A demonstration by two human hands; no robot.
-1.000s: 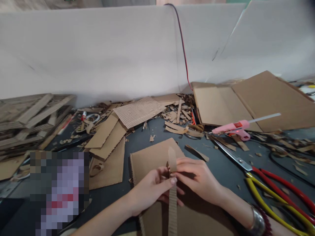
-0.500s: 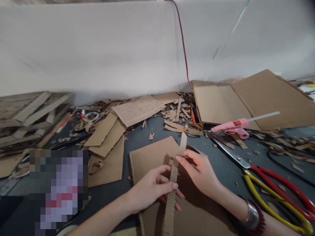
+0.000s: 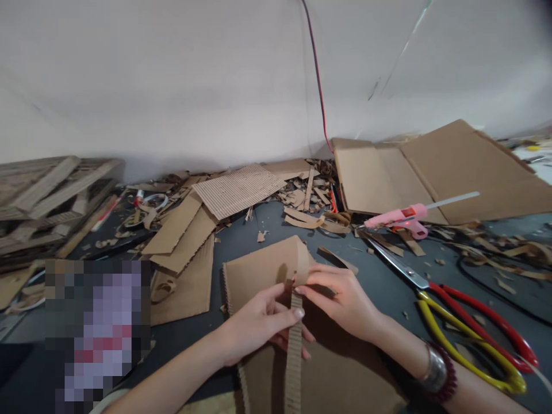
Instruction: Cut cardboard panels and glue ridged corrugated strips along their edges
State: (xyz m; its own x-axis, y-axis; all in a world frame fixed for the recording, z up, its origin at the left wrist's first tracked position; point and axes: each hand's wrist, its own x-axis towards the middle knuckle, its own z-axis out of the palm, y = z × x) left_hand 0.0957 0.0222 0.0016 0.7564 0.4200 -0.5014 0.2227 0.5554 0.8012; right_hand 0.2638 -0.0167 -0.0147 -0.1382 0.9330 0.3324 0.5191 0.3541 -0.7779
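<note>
A narrow cardboard strip with exposed corrugated ridges runs up from the bottom of the view between my hands. My left hand grips it, thumb on top and fingers beneath. With thumb and fingers my right hand pinches the strip's upper part, where a smooth paper layer curls up and away from the ridges. Under both hands lies a large flat cardboard sheet with a ragged left edge. Exactly where the paper parts from the ridges is partly covered by my fingers.
Red-and-yellow-handled scissors lie at the right. Behind them rests a pink glue gun with a white stick, near an unfolded cardboard box. Cardboard pieces and scraps spread along the white wall. A pixelated patch hides the lower left.
The loose paper end, upright before, now curls over toward my left hand. My right hand has shifted slightly left and down along the strip, while my left hand keeps its grip.
</note>
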